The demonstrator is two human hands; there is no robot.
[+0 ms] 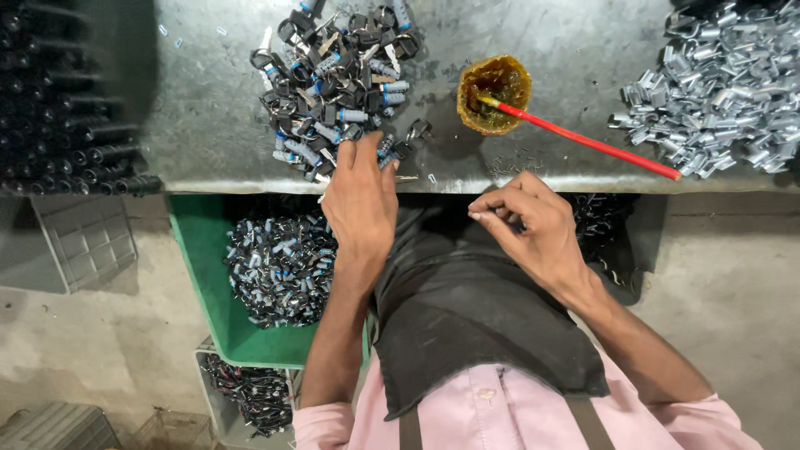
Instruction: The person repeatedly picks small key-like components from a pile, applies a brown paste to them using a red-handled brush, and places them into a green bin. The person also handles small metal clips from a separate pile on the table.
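Grey metal bench: pile of black-and-blue parts lies directly ahead of the left hand, whose spread, empty fingers touch its near edge. Right hand is farther off, fingertips pinched together; contents cannot be told.

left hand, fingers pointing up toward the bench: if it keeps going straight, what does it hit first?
The left hand would likely run straight into the pile of black and blue parts on the metal bench. Its fingertips already sit at the pile's near edge, apparently touching the closest pieces, though contact is hard to confirm.
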